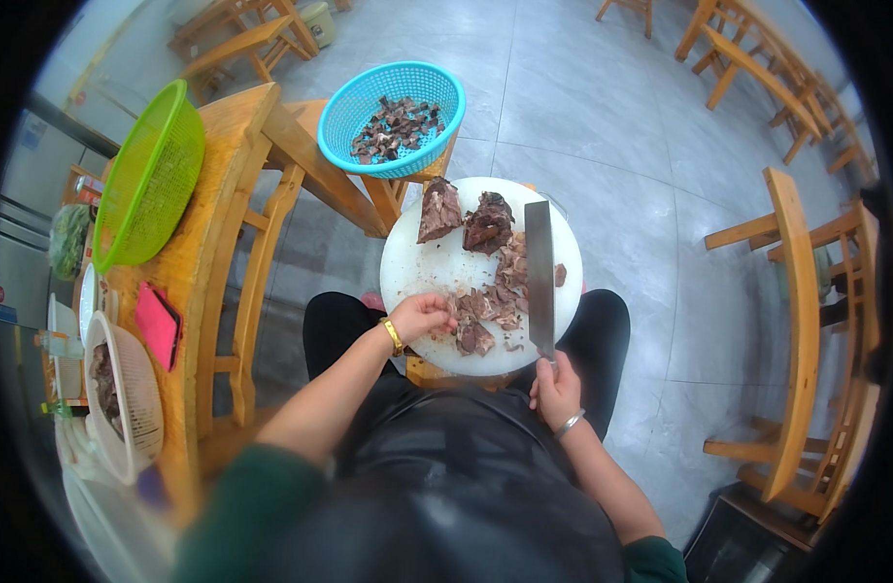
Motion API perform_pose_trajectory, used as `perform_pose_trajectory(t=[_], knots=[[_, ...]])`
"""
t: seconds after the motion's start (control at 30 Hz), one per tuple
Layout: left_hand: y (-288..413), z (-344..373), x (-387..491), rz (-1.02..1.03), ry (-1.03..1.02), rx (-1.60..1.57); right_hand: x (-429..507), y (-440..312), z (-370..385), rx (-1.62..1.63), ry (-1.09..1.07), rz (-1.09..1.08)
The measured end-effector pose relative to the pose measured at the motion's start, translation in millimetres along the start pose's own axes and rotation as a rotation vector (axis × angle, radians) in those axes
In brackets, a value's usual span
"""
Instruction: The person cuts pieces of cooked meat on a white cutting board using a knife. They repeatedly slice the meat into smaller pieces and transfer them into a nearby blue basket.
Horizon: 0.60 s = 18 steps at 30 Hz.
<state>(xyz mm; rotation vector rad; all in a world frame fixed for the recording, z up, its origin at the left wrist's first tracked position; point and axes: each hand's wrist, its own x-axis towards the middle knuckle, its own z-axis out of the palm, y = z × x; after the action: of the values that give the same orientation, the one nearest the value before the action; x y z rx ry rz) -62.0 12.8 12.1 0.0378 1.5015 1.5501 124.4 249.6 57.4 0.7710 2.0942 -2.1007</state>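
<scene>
A round white cutting board point(432, 270) lies before my knees. My right hand point(558, 390) grips the handle of a cleaver point(540, 277), whose broad blade points away from me over the board's right part. At the lower left of the board, my left hand point(423, 318) touches the edge of a pile of cut meat pieces point(490, 302) with its fingertips; whether it pinches a piece cannot be told. Two large chunks of dark cooked meat, one on the left point(440, 210) and one beside it point(488, 222), rest at the board's far side. The blade partly hides the cut meat.
Beyond the board, a blue plastic basket point(330, 131) holds cut meat on a wooden stool. On the wooden table point(228, 146) at left stand a green basket point(151, 175), a pink phone case point(157, 324) and a white basket point(144, 408) with meat. A wooden bench point(792, 328) is at right.
</scene>
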Motion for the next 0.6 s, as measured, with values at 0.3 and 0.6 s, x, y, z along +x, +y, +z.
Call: perform_pose_trajectory(t=[0.3,0.6], knots=[[-10.2,43.1,-12.5,0.316,0.045,0.912,-0.1,-1.8,-0.3,-0.020,-0.008,0.023],[30.8,52.1,20.0,0.278,0.478,1.299,-0.6,-2.3,-0.3,0.006,-0.009,0.026]])
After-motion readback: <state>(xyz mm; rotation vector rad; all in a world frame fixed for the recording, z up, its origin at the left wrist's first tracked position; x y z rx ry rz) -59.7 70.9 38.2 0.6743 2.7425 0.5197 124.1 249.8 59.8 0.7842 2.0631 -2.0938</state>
